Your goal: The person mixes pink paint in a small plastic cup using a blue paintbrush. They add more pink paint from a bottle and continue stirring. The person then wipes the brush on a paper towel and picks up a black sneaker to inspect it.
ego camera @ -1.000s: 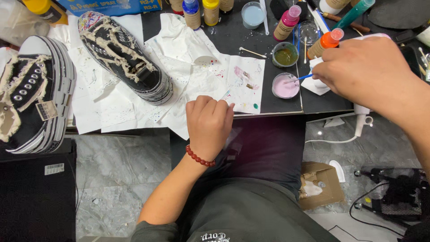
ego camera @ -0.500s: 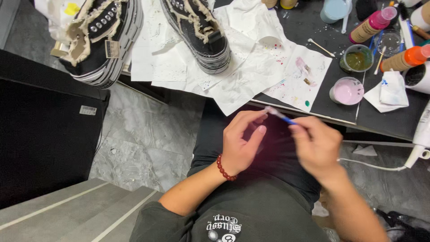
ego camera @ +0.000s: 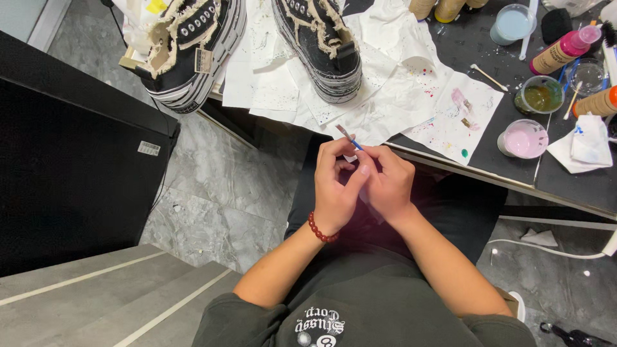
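Over my lap, my left hand [ego camera: 334, 186], with a red bead bracelet on its wrist, and my right hand [ego camera: 391, 183] are pressed together. Both pinch a thin blue-handled paintbrush [ego camera: 347, 136], whose tip sticks up and to the left out of the fingers. A scrap of white tissue [ego camera: 351, 157] shows between the hands. Just beyond them, on the table's near edge, lies paint-spotted white paper [ego camera: 463, 122]. A black sneaker with frayed cream trim [ego camera: 321, 45] stands on it. A second matching sneaker [ego camera: 189, 48] sits at the far left.
On the dark table [ego camera: 565, 183] to the right stand a pink paint cup [ego camera: 524, 138], a cup of murky green water [ego camera: 540, 95], a pale blue cup [ego camera: 512, 22], paint bottles [ego camera: 565, 50] and a crumpled tissue [ego camera: 585, 144]. A black cabinet [ego camera: 77, 173] stands at left.
My right hand brought the brush from the table down to my lap. My left hand closed in against it, and both now grip the brush. The view shifted left and down.
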